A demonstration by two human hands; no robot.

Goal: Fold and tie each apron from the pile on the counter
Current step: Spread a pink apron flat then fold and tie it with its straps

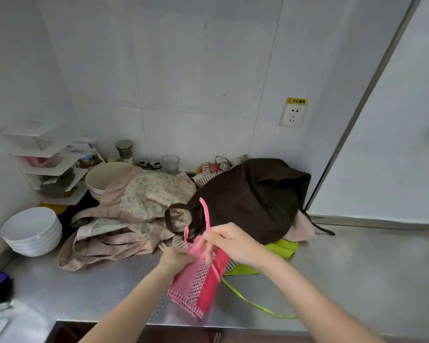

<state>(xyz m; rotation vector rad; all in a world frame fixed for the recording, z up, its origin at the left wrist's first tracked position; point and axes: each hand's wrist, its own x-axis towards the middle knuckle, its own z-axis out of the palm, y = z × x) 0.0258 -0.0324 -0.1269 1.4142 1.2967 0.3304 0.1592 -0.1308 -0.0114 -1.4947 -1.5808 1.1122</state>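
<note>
The left hand (176, 259) grips the upper edge of a folded pink apron (199, 280), its fingers curled into the cloth. The right hand (229, 240) pinches the apron's thin pink strap (206, 215) just above the fold, and the strap runs up from the fingers in a narrow loop. The folded apron hangs from both hands, tilted, with its lower corner near the front edge of the steel tabletop (357, 276); whether it touches the surface cannot be told. It shows a plain pink panel beside a checked one.

Behind the hands lies the pile of aprons. A dark brown apron (253, 196) is heaped at the right, against the back corner, with a brown strap looped out at its left side. A green apron (282, 248) sits partly under it, just behind the right wrist, and its green ribbon (255, 304) trails forward over the tabletop toward the front edge. A pale pink cloth (305, 227) shows under the brown heap at the right. To the left a floral apron (144, 201) is spread loose, draped partly over a stack of beige bowls (104, 179).

Farther left stands a stack of white bowls (32, 231), and behind it a white corner shelf (50, 164). A glass (170, 164) and a metal cup (124, 148) stand by the back wall. A wall socket (292, 115) with a yellow label is set above the brown heap.
</note>
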